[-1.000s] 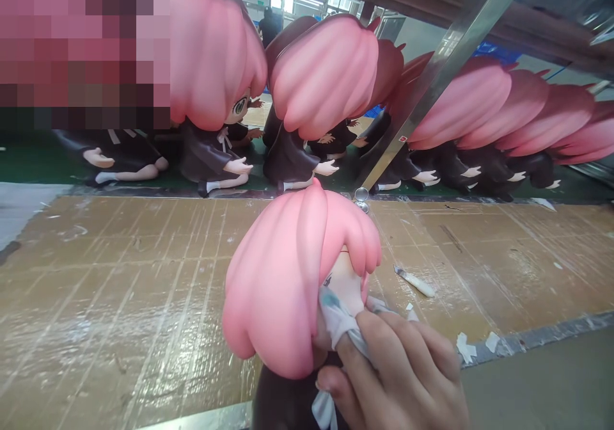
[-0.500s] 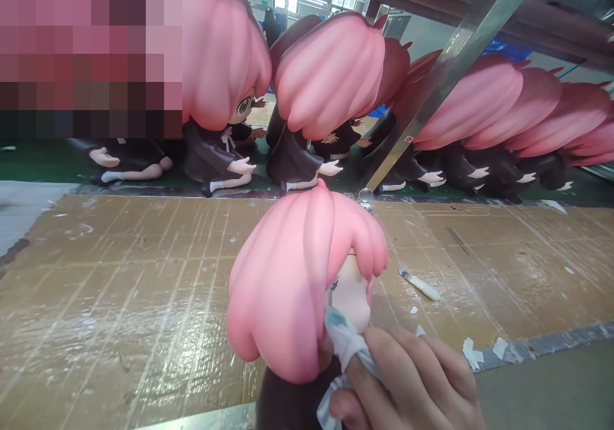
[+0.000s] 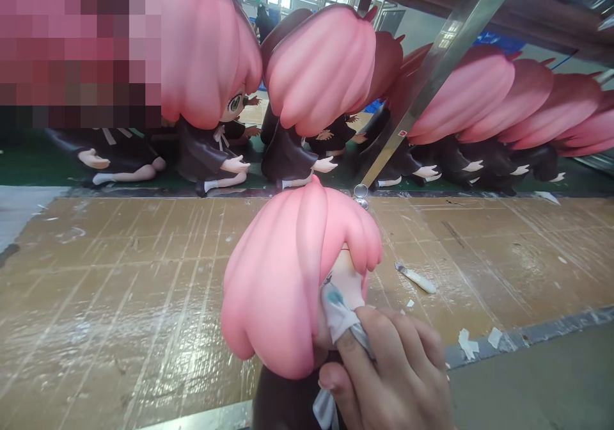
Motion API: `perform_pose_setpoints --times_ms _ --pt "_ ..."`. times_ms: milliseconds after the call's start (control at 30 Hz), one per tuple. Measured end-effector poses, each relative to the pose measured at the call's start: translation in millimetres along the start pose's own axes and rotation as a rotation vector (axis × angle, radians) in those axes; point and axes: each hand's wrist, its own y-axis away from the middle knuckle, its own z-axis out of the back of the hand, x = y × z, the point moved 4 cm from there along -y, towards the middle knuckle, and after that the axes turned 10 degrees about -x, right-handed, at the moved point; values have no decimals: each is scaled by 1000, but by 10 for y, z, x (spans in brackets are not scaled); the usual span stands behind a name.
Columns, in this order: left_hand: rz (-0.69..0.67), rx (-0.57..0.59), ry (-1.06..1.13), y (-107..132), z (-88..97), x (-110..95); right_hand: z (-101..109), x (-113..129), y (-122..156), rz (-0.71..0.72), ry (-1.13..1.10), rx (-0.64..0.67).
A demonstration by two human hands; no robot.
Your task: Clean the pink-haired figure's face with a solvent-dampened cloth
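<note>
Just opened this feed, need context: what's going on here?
The person's right hand holds a white cloth with a blue-green stain against the face of a pink-haired figure. The left hand is out of view. A knife lies to the right; similar figures line up behind.

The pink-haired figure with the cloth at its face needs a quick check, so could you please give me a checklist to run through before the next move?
1. Right hand has the white cloth in hand: ok, it is drawn over a finger.
2. Cloth tip at the face of the pink-haired figure: ok, beside the hair's edge.
3. Cloth tip unstained: not ok, a blue-green patch shows.
4. White-handled knife apart from the hand: ok, it lies beyond it on the table.
5. Paper scraps cleared: not ok, some lie near the table's edge.
6. Left hand steadying the figure: cannot tell, out of view.
</note>
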Motion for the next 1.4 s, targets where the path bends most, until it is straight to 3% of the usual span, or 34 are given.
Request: perform_pose_setpoints --times_ms 167,233,300,467,633,733,900,1100,1267,1333,1400 --pt "-38 -5 -129 -94 79 -253 0 19 45 -64 -39 -116" --pt "-50 9 -149 -98 116 -290 -30 25 36 -64 -10 -87" --pt "-52 35 -169 -89 157 -276 -57 11 17 -71 -3 -17" --pt "-43 41 -227 -68 238 -208 -5 0 36 -60 -33 -29" --pt "54 -37 -70 -83 103 -204 -26 -12 75 -93 2 -18" --pt "61 9 -30 -127 73 -173 -24 -64 114 -111 -19 8" --pt "71 49 8 -165 222 -73 47 -59 202 -22 -41 8" --pt "132 87 71 -123 145 -28 -57 -85 146 -185 -47 20" --pt "147 92 65 -292 161 -86 -49 -73 207 -94 -66 25" --pt "176 91 49 -213 172 -165 -60 -58 188 -115 -52 -15" --pt "202 87 28 19 176 -280 -106 -47 138 -184 -42 -41"
